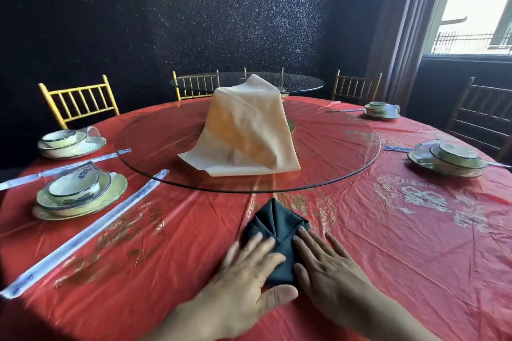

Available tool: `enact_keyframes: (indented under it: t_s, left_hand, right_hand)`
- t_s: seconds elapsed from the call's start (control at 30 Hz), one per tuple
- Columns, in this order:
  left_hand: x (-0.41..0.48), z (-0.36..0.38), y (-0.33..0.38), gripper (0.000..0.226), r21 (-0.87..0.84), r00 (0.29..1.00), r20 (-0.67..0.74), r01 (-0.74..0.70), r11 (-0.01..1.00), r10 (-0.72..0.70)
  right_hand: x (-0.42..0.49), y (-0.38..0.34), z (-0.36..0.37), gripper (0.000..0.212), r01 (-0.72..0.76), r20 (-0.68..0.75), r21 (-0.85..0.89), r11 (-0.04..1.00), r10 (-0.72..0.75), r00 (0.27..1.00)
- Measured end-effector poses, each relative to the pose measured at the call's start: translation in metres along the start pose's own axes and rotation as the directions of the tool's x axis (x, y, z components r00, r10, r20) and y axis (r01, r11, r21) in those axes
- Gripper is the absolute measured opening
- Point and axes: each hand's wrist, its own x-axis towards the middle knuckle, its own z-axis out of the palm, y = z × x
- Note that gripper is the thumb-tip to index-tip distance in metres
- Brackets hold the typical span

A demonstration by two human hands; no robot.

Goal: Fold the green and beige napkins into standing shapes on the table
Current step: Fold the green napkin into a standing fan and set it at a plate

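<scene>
A dark green napkin, folded into a pointed shape with several pleats, lies flat on the red tablecloth near the front edge. My left hand presses flat on its left side with straight fingers; the hand is blurred. My right hand lies flat on its right side, fingers spread. A beige napkin is draped in a tall heap over something hidden on the glass turntable.
Wrapped bowl-and-plate settings stand at the left, far left, right and far right. Wrapped chopsticks lie on the left. Gold chairs ring the table. A window is at the upper right.
</scene>
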Motion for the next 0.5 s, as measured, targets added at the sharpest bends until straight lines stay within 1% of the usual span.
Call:
enact_keyframes:
  t_s: [0.07,0.13,0.17,0.23,0.3,0.37,0.43,0.5]
  left_hand:
    - [0.007,-0.004,-0.001,0.101,0.065,1.000,0.000,0.019,0.998,-0.019]
    - [0.013,-0.004,-0.003,0.100,0.098,0.998,0.046,0.033,0.995,-0.037]
    - [0.015,-0.002,-0.005,0.100,0.102,0.997,0.065,0.035,0.994,-0.042]
    - [0.015,0.000,-0.007,0.102,0.110,0.995,0.095,0.031,0.993,-0.042]
    - [0.013,0.000,-0.007,0.104,0.091,0.994,0.095,0.039,0.995,-0.048]
    - [0.014,-0.003,-0.007,0.106,0.030,0.996,0.064,0.058,0.998,-0.060]
    - [0.020,-0.006,-0.007,0.110,-0.034,0.995,-0.006,0.104,0.994,-0.104]
    - [0.025,-0.006,-0.005,0.110,0.006,0.989,-0.043,0.141,0.990,-0.141]
  right_hand:
    - [0.002,0.000,0.001,0.067,0.002,-0.021,0.023,1.000,-0.001,1.000]
    - [0.002,0.002,0.002,0.051,0.009,-0.081,0.063,0.998,-0.004,0.997]
    - [0.003,0.002,-0.001,0.050,0.007,-0.124,0.085,0.996,0.004,0.992]
    - [0.007,0.000,-0.014,0.057,0.030,-0.089,0.150,0.988,-0.016,0.996]
    - [0.014,0.005,-0.024,0.073,0.062,-0.056,0.195,0.979,-0.052,0.997]
    - [0.022,0.013,-0.025,0.079,0.052,-0.073,0.218,0.975,-0.037,0.997]
    - [0.028,0.017,-0.018,0.085,0.047,-0.095,0.193,0.980,-0.029,0.995]
    - [0.028,0.016,-0.010,0.099,0.088,-0.038,0.191,0.978,-0.082,0.996]
